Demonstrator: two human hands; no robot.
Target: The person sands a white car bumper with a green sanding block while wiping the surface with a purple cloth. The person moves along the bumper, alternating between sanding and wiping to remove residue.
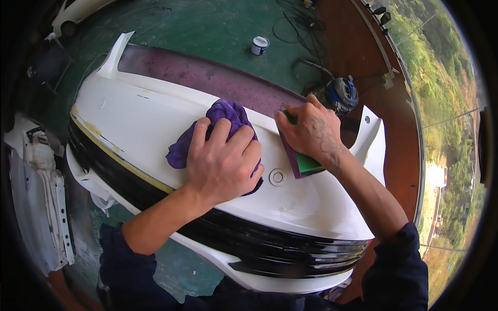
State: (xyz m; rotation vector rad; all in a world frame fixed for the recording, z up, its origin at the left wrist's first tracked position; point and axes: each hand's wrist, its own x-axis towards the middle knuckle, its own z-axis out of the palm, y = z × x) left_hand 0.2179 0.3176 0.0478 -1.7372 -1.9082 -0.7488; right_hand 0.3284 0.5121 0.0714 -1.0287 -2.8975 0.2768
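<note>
A white car bumper [150,119] with a black lower band [280,251] lies in front of me. My left hand [223,166] is closed over a bunched purple cloth [228,109], which rests against the white surface. To its right, my right hand [315,129] grips a green sanding block [307,161] with a purplish sheet along its edge. The block lies against the bumper, and its far end is covered by my fingers. A round sensor ring [277,177] sits in the bumper between my hands. Yellowish patches [92,127] show along the left seam.
Behind the bumper is a dusty purplish panel [197,72]. A white tub [260,45] stands on the green floor [207,26], near loose cables [298,23] and a blue shop vacuum [342,96]. Car body parts [44,192] stand at the left, and a window [446,103] runs along the right.
</note>
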